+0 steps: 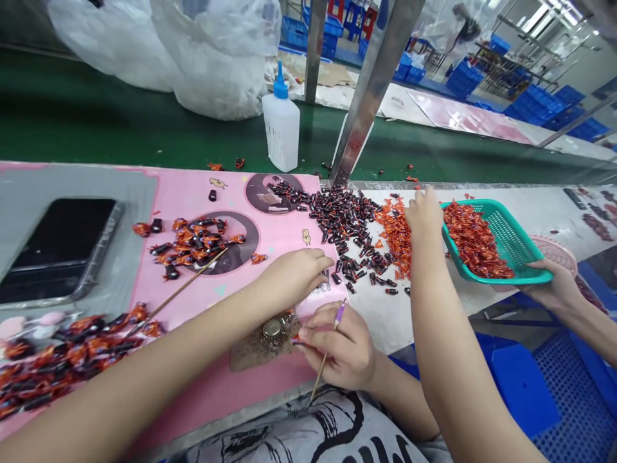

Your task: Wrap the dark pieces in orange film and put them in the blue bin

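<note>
My left hand point(301, 275) reaches across the pink mat, fingers loosely apart with nothing visible in them, beside a pile of small black plastic pieces point(342, 215). Lower down, my right hand point(344, 350) grips a thin wooden stick point(322, 370) with a purple end, and its fingertips pinch a small orange-and-dark piece point(297, 340). A small metal dish point(272, 329) sits on a stained brown card point(245, 352) beside that hand. Joined orange-and-black pieces point(190, 241) lie on the mat to the left, another stick point(178, 292) resting against them.
A co-worker's hand point(424, 209) touches loose orange pieces point(395, 235); their other hand point(562, 283) holds a green basket point(525, 254) of orange pieces. A phone point(58, 247) lies left. A white bottle point(282, 132) and metal post point(361, 96) stand behind. More assembled pieces point(62, 354) lie lower left.
</note>
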